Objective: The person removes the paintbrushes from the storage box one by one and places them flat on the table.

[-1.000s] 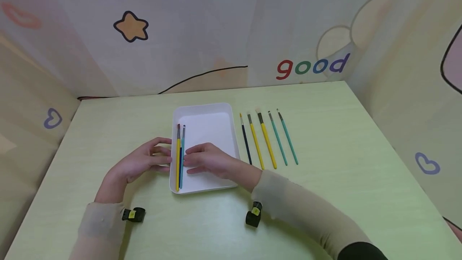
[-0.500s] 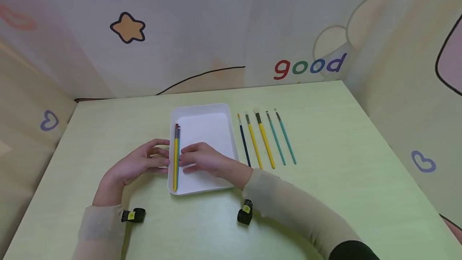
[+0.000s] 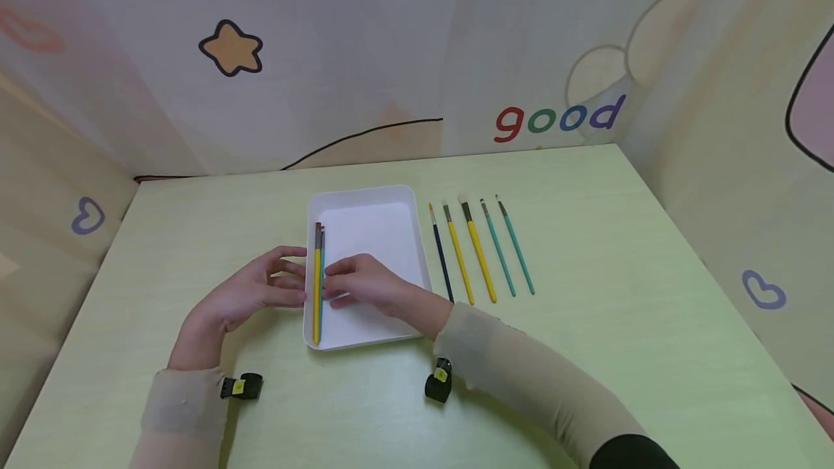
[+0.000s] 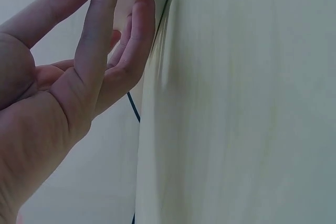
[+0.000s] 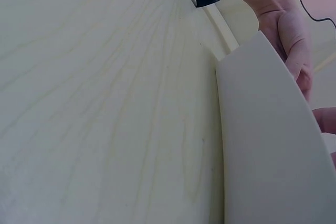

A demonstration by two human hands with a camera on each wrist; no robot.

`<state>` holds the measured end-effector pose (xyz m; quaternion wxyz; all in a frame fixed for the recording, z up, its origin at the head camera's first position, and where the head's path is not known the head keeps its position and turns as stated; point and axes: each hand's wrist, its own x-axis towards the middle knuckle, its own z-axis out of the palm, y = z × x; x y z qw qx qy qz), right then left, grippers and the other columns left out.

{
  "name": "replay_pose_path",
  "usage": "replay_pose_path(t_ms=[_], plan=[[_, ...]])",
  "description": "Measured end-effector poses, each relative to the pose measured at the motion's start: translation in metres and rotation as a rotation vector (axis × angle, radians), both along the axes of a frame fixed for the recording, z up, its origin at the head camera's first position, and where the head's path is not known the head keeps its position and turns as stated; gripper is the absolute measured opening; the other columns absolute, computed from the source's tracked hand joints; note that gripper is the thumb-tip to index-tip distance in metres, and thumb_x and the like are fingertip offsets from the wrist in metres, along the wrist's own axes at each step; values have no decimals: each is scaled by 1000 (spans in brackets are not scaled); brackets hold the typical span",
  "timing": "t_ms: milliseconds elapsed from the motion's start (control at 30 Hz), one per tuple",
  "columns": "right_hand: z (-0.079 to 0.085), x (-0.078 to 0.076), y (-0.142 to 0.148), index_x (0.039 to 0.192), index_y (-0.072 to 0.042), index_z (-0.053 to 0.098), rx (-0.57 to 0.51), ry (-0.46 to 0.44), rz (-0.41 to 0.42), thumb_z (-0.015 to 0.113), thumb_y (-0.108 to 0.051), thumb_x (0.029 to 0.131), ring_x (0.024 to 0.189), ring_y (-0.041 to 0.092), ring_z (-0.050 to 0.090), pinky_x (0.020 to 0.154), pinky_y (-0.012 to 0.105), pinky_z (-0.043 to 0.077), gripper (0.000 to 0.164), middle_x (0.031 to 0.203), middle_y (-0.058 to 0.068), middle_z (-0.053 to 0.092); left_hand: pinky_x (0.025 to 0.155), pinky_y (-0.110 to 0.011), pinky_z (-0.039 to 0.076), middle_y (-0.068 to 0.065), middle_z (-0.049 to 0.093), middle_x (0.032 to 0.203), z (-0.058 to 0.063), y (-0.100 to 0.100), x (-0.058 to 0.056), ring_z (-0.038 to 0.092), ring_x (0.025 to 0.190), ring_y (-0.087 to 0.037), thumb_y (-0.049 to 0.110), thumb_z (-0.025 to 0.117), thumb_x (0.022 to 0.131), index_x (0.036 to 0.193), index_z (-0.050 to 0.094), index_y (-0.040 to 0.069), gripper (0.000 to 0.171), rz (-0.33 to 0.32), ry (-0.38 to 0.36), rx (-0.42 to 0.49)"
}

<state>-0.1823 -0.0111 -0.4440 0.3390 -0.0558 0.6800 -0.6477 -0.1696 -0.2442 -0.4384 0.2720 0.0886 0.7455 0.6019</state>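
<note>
A white tray (image 3: 378, 223) lies on the table. Along its left wall rest a yellow-handled paintbrush (image 3: 317, 273) and a teal paintbrush (image 3: 322, 317), close side by side and roughly parallel to that wall. From inside the tray, my right hand (image 3: 371, 284) reaches over the right wall, its loosely bent fingertips against the teal paintbrush. My left hand (image 3: 250, 288) stands outside the tray with its fingers spread and their tips at the left wall. In the left wrist view the left hand (image 4: 79, 72) holds nothing. The right wrist view mostly shows the tray's outer side (image 5: 268, 140).
Right of the tray lie several paintbrushes in a row: a dark blue one (image 3: 441, 252), yellow ones including a thick one (image 3: 480, 255), and teal ones (image 3: 517, 252). A printed curtain (image 3: 365, 42) rises behind the table (image 3: 619, 259).
My right hand has moved slightly left, and the paintbrushes in the tray have closed up against the left wall. A dark blue handle visible between them earlier is now hidden. My left hand stays at the wall.
</note>
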Motion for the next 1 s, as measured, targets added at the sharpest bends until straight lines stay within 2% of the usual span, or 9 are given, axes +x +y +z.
replay_pose_path(t_ms=[367, 700, 1000], plan=[[-4, 4, -5, 135, 10, 58, 9, 35, 64, 66, -5, 98, 95, 21, 65, 85, 34, 61, 40, 111, 9, 67, 92, -34, 57, -28, 49, 138, 3, 2, 2, 61, 118, -35, 0, 76, 90, 155, 29, 1, 80, 14, 5, -13], [-3, 6, -10, 134, 14, 54, 32, 40, 34, 67, -2, 96, 93, 20, 64, 83, 36, 61, 43, 104, 11, 65, 91, -35, 56, -27, 52, 134, 2, 4, 1, 61, 115, -34, 4, 78, 89, 153, 31, 0, 80, 23, 18, -52], [2, 5, -15, 132, 13, 55, 74, 35, 15, 70, -5, 95, 94, 20, 66, 82, 33, 61, 43, 102, 10, 66, 92, -35, 56, -28, 49, 135, 2, 4, 1, 62, 114, -32, 4, 78, 89, 153, 30, 0, 80, 18, 13, -26]])
